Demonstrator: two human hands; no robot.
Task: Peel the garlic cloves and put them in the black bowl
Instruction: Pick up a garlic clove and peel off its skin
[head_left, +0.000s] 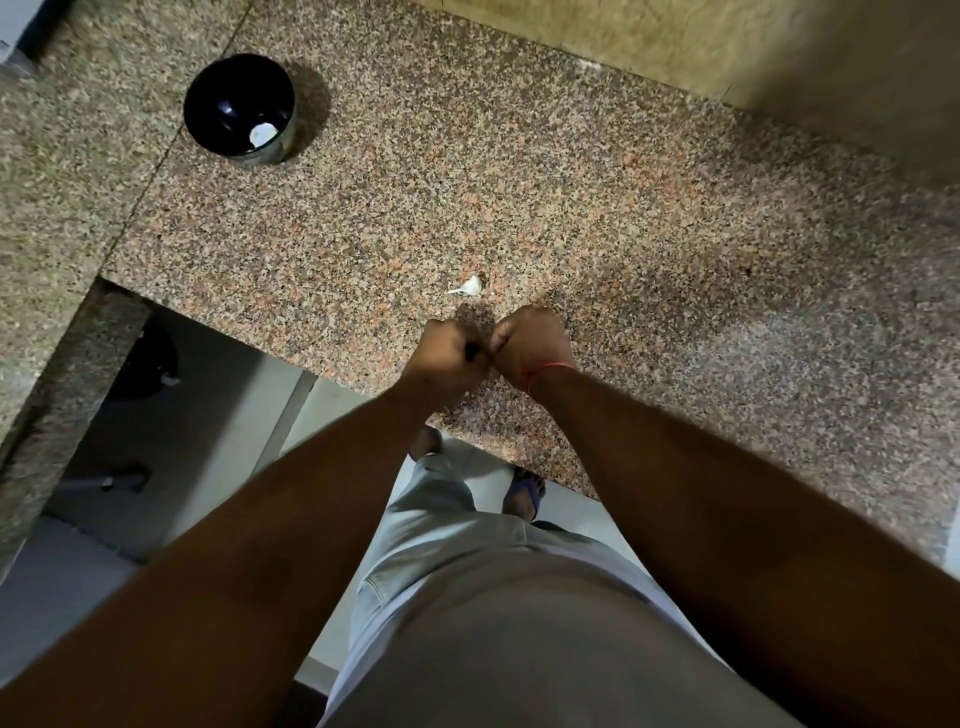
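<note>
**Fists together over the granite counter**

Left hand (451, 354) and right hand (531, 340) meet knuckle to knuckle, fingers curled; whatever they pinch is hidden. Just beyond lies a white garlic clove (469, 286), papery tail intact. Far left, the glossy black bowl (213, 88) holds pale pieces (262, 133).

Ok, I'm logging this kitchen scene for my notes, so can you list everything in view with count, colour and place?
round black bowl: one, black, far left of counter
white scrap in the bowl: one, white, garlic clove or peel, cannot tell
white garlic piece: one, white, on counter just beyond the hands
speckled granite counter: one, pink-brown
red wrist thread: one, on right wrist
left hand: curled, contents hidden
right hand: curled, touching the left hand
</note>
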